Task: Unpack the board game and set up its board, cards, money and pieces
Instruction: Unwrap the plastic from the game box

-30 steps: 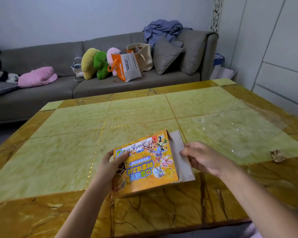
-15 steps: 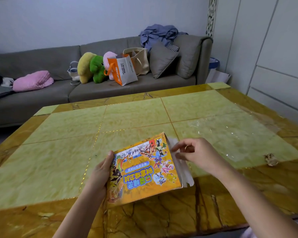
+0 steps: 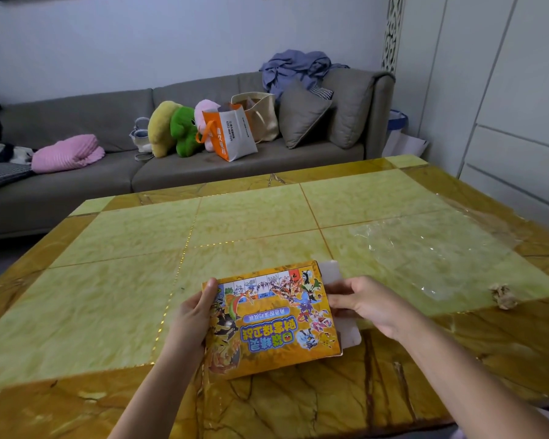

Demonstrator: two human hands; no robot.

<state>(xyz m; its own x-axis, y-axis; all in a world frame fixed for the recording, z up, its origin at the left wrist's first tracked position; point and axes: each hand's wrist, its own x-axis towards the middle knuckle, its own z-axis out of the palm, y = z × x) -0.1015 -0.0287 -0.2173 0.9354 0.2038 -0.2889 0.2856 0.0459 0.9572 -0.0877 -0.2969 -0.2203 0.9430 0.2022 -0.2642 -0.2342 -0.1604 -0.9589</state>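
Note:
An orange board game box (image 3: 273, 318) with cartoon figures and blue lettering lies tilted near the front edge of the table (image 3: 114, 280). My left hand (image 3: 192, 315) grips its left side, thumb on the top face. My right hand (image 3: 366, 304) is at the box's open right end, fingers curled at the opening beside the pale grey end flap (image 3: 346, 327), which sticks out to the right. The contents of the box are hidden.
A sheet of clear plastic wrap (image 3: 425, 248) lies flat on the table's right part, with a small crumpled brown scrap (image 3: 503, 296) beside it. A grey sofa (image 3: 76, 172) with bags, plush toys and cushions stands beyond the far edge. White cabinets stand at right.
The box has been turned slightly and lowered towards the table front. My right hand has moved from the flap's edge into the open end of the box.

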